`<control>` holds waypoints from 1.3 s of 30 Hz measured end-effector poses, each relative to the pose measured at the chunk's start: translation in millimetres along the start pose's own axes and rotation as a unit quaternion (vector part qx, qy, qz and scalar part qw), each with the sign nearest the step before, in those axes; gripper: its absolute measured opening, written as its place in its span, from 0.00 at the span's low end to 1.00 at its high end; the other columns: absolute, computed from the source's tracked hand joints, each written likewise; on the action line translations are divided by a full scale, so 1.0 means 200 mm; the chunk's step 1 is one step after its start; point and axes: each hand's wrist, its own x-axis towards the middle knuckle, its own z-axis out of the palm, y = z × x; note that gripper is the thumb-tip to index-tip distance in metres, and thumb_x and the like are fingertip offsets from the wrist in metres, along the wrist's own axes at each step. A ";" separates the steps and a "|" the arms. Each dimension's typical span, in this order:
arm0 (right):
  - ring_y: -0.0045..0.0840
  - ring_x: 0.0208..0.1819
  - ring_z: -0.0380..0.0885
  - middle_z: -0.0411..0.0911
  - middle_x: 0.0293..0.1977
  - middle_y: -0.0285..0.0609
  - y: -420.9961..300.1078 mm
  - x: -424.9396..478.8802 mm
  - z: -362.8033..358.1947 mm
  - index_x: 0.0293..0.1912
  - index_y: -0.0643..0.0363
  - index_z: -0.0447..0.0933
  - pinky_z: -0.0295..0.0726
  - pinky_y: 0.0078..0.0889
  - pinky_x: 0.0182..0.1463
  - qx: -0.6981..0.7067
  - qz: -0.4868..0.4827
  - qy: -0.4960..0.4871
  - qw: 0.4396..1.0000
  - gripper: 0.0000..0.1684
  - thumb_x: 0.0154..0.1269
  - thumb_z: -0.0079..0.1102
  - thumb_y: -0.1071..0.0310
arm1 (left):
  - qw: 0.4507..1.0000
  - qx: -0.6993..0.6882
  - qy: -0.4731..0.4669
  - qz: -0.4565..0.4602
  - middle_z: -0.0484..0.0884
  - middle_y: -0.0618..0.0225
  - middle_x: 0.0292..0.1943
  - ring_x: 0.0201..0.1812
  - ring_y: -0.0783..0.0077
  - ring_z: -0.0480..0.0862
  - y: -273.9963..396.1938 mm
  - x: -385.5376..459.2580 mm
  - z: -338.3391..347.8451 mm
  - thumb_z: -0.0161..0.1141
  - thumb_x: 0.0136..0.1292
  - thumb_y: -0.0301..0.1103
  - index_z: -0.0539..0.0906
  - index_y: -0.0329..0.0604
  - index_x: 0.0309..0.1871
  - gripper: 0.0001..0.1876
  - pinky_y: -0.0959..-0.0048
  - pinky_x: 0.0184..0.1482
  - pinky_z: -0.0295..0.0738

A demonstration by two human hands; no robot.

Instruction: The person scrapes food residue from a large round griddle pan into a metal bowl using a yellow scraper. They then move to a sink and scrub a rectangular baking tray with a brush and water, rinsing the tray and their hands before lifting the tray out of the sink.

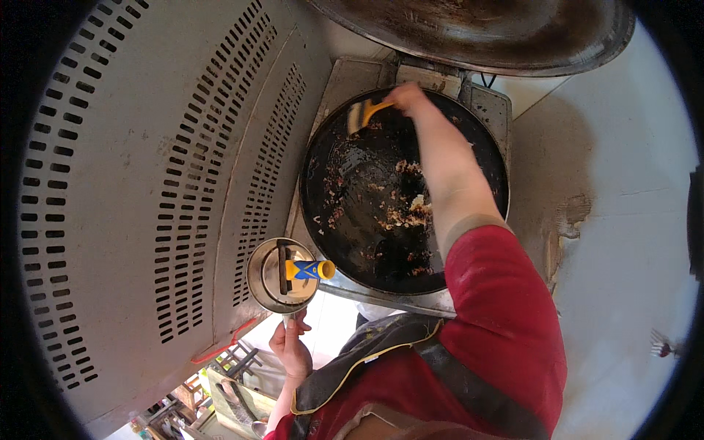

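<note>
My right hand reaches over a large round black griddle pan and grips a flat bristle brush by its yellow handle. The brush head is at the pan's far left part. Browned crumbs and scraps are scattered over the dark, partly shiny surface. Left of the pan's near edge, my left hand holds a round metal pot by its handle. A scraper-like tool with a blue and yellow handle and a dark crosspiece lies across the pot. What is inside the pot is partly hidden.
The griddle's round upper lid stands raised at the back. A grey metal panel with slots rises close on the left. A stained wall is at right. Behind me, lower left, are a board and a stool.
</note>
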 end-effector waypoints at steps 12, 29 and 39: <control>0.30 0.11 0.60 0.65 0.12 0.40 0.93 -1.17 0.09 0.18 0.61 0.70 0.57 0.38 0.16 0.537 0.375 0.313 0.688 0.19 0.59 0.65 0.65 | 0.990 -0.040 -0.135 0.006 0.81 0.64 0.27 0.46 0.65 0.83 0.03 0.22 0.11 0.56 0.70 0.35 0.82 0.32 0.34 0.14 0.71 0.49 0.70; 0.17 0.14 0.60 0.66 0.16 0.32 -0.49 -2.44 1.15 0.33 0.63 0.80 0.59 0.25 0.16 0.638 0.350 0.240 0.643 0.10 0.60 0.58 0.65 | 0.969 0.019 -0.232 0.080 0.78 0.68 0.25 0.30 0.79 0.73 0.15 0.32 0.11 0.53 0.71 0.35 0.73 0.38 0.23 0.17 0.78 0.39 0.66; 0.19 0.27 0.76 0.83 0.27 0.39 -0.16 -2.21 1.13 0.41 0.65 0.84 0.75 0.25 0.33 0.419 0.225 0.175 0.862 0.15 0.57 0.65 0.65 | 0.977 -0.006 -0.187 0.102 0.79 0.64 0.28 0.51 0.63 0.82 0.19 0.24 -0.14 0.50 0.72 0.32 0.71 0.38 0.22 0.18 0.72 0.52 0.68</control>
